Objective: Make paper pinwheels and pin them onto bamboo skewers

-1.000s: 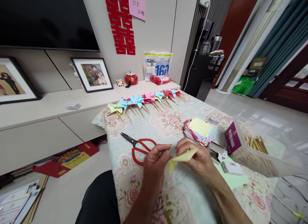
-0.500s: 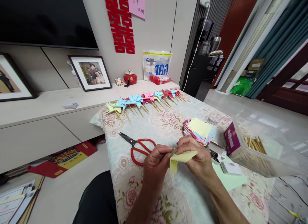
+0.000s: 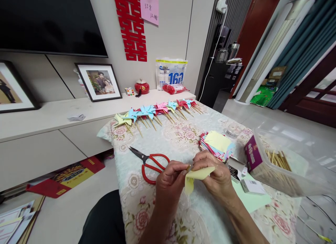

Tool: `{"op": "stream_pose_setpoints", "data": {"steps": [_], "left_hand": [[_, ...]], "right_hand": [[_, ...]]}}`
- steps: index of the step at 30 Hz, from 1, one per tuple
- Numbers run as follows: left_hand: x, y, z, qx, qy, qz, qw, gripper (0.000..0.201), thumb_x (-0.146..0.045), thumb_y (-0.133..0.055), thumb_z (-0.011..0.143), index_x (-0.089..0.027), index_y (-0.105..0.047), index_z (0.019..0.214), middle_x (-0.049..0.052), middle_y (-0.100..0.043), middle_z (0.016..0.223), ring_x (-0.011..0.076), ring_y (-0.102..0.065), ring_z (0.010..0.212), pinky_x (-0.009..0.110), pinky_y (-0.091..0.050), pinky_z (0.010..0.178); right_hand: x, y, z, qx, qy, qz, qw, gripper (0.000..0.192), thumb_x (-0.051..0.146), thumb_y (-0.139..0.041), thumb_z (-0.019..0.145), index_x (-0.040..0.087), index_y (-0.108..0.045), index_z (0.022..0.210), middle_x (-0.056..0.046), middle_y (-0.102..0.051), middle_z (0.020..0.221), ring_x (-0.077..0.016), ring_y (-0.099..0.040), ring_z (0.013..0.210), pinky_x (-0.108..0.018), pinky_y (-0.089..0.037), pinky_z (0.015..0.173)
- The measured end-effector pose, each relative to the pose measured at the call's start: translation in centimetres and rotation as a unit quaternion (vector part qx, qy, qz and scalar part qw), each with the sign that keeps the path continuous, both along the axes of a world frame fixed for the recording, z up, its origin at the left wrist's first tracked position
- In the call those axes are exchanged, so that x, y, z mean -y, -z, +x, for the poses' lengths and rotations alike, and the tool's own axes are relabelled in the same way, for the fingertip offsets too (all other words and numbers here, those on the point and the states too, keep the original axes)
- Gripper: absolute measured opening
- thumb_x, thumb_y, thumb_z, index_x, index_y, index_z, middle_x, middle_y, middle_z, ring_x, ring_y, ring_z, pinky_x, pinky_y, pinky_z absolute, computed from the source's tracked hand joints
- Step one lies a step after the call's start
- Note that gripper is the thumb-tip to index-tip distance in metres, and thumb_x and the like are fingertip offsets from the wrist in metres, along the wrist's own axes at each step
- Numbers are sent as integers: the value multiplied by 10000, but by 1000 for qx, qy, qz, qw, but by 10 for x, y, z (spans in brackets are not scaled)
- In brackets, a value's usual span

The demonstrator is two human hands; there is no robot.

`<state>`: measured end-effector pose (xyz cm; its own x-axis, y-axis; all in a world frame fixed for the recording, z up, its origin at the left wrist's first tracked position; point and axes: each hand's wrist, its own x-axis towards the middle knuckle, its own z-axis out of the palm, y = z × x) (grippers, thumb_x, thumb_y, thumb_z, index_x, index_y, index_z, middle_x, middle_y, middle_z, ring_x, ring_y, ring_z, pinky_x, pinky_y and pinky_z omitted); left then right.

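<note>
My left hand (image 3: 170, 183) and my right hand (image 3: 215, 176) meet above the floral tablecloth (image 3: 183, 216). Between them is a folded yellow paper square (image 3: 195, 177), pinched by my right fingers, its flap hanging down. My left fingertips pinch a thin wooden stick (image 3: 188, 166) at the paper's top edge. Red-handled scissors (image 3: 152, 162) lie just left of my left hand. A stack of coloured paper squares (image 3: 216, 144) sits behind my right hand.
A row of finished paper pinwheels (image 3: 154, 111) lies along the table's far edge. A clear plastic box of wooden sticks (image 3: 283, 160) stands at the right, with a small box and a green sheet (image 3: 252, 198) beside it. Framed photos and a TV are on the left wall unit.
Both hands have stayed together on the yellow paper, with small finger shifts at its top edge. The view has tilted slightly.
</note>
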<state>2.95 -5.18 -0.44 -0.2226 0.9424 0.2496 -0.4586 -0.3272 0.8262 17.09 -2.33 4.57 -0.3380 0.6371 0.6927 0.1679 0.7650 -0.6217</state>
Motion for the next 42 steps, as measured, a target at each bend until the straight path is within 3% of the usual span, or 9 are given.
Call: {"op": "stream_pose_setpoints", "data": {"steps": [4,13,20,26,30,37,42], "left_hand": [[-1,3,-1,-11,2,14,1000,59,-247,-751,797,-216,-774,842,19,-628,811,119,-586,718,216,-466,653],[3,-8,-4,-18,12,-1,1000,54,-233,-749,801,-222,-780,843,19,-623,812,119,-588,728,216,-465,664],[3,-8,-2,-27,-5,11,1000,50,-229,-747,798,-218,-777,837,22,-623,802,127,-592,727,218,-465,653],[6,-11,-5,-132,-74,59,987,106,-190,-676,851,-233,-767,886,27,-624,820,143,-591,767,225,-456,656],[9,-13,-10,-212,-82,80,971,171,-150,-625,880,-243,-747,955,31,-616,847,159,-595,808,241,-457,677],[12,-13,-10,-257,-111,93,955,196,-117,-602,883,-233,-725,982,33,-612,859,151,-596,770,238,-455,640],[12,-18,-10,-281,-131,109,944,212,-76,-605,862,-223,-722,961,24,-625,842,133,-599,719,224,-457,615]], "right_hand": [[0,-1,0,0,-1,-1,1000,136,76,-652,876,207,-684,861,-21,-607,837,-155,-595,804,-281,-462,699],[1,-1,0,1,-10,-12,1000,156,88,-641,885,225,-713,877,-32,-611,832,-172,-598,803,-294,-466,682],[0,1,0,-3,-13,-12,1000,184,64,-638,877,232,-714,888,-28,-617,824,-170,-596,810,-291,-469,692],[0,2,2,9,-5,-3,1000,158,79,-635,881,230,-683,883,-21,-617,822,-176,-597,813,-296,-470,694],[0,2,2,19,6,1,1000,149,83,-628,885,227,-667,881,-21,-613,818,-181,-599,809,-303,-474,697],[1,-2,-1,22,14,34,999,160,57,-605,882,213,-643,883,-24,-619,802,-183,-587,799,-314,-469,701],[1,0,-1,20,32,16,999,153,92,-609,889,211,-649,976,-36,-634,831,-193,-595,804,-325,-485,698]]}}
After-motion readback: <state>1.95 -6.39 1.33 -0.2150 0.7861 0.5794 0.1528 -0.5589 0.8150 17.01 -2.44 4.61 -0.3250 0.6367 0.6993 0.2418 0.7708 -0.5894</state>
